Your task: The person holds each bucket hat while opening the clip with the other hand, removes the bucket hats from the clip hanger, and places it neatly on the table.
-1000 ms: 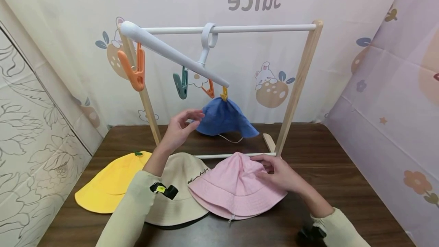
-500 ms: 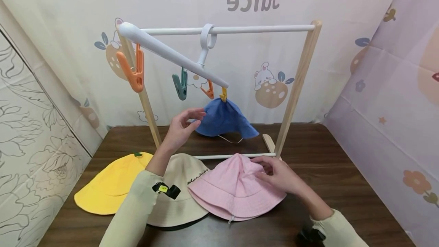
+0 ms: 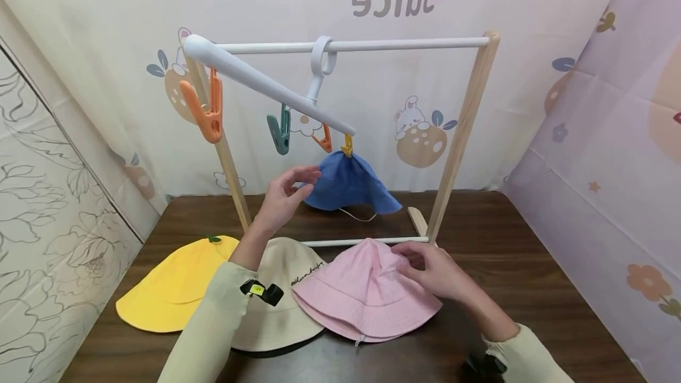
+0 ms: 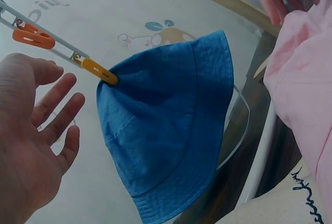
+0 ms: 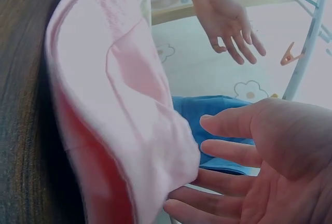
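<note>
A blue bucket hat (image 3: 353, 185) hangs by its crown from a yellow clothespin (image 4: 100, 71) at the near-right end of a white hanger (image 3: 255, 81). Beside the hat's left edge is my left hand (image 3: 281, 198), fingers loosely bent with nothing between them; the left wrist view shows a gap between it and the hat. A pink bucket hat (image 3: 367, 297) lies on the table. My right hand (image 3: 433, 269) is at the right side of its crown, with fingers (image 5: 223, 181) extended along the cloth and thumb apart, not gripping it.
A beige hat (image 3: 279, 312) lies partly under the pink one, and a yellow hat (image 3: 170, 285) is at the left. Orange (image 3: 210, 111) and green clothespins (image 3: 280, 130) hang from the hanger. A wood-and-white rack (image 3: 463, 129) stands behind the hats on the dark table (image 3: 521, 265).
My left hand has drifted very slightly to the right beside the blue hat. The right hand stays at the pink hat, and the hats have barely moved.
</note>
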Demonstrator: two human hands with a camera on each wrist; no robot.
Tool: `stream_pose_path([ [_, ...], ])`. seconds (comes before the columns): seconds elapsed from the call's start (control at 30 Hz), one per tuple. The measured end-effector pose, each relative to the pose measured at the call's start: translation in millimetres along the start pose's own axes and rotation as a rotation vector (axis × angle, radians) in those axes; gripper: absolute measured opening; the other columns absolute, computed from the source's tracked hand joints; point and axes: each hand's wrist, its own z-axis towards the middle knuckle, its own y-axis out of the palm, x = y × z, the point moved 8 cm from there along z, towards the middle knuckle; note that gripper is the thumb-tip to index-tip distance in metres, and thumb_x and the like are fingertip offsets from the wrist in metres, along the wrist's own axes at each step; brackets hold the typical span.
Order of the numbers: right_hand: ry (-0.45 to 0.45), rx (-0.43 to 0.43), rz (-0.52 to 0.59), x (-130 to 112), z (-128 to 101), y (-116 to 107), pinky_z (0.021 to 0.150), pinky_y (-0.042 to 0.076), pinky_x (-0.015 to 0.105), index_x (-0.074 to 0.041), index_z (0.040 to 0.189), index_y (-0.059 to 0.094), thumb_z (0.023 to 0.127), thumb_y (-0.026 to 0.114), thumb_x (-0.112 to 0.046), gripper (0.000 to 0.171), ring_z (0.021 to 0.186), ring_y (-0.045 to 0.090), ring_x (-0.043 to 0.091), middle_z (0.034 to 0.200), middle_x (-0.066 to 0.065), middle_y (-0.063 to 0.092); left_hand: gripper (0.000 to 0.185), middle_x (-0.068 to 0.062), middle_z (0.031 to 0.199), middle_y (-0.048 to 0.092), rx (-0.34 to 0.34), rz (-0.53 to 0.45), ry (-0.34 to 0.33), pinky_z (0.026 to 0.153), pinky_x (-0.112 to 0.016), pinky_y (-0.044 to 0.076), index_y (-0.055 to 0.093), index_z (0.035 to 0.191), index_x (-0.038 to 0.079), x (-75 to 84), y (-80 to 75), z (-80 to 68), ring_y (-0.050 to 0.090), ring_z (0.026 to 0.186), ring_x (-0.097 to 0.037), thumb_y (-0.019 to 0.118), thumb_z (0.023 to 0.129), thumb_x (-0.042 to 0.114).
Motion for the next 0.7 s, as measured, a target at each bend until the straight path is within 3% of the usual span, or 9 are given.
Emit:
stream_pose_path([
  [0.27,0.028,0.012,-0.002,-1.8,1.5,-5.2,0.098,0.067,0.042,0.000,0.134,0.077,0.102,0.079,-0.011,0.033,0.111,0.084,0.030,0.129,0.017,0.084,0.042,-0.030,0.152,0.068,-0.004,0.001,0.011,0.103,-0.023,0.052,0.060,0.155,-0.004,0.0,3.4,5.8,0.063,0.142,-0.044,0.061,0.113,0.003],
  [0.57,0.050,0.052,0.025,-9.0,6.9,-11.4,0.086,0.064,0.026,0.000,0.134,0.077,0.101,0.081,-0.008,0.034,0.111,0.084,0.031,0.132,0.021,0.082,0.043,-0.027,0.154,0.068,0.005,0.005,-0.011,0.102,-0.025,0.051,0.060,0.156,-0.001,-0.7,3.2,10.3,0.062,0.143,-0.044,0.061,0.114,0.005],
  [0.7,0.039,0.086,0.013,-13.5,9.6,-12.6,0.090,0.066,0.035,-0.001,0.133,0.078,0.101,0.081,-0.007,0.032,0.113,0.084,0.038,0.131,0.021,0.082,0.044,-0.027,0.154,0.067,0.011,-0.022,-0.023,0.104,-0.025,0.052,0.059,0.157,-0.002,-4.2,6.2,13.2,0.062,0.144,-0.044,0.060,0.114,0.005],
])
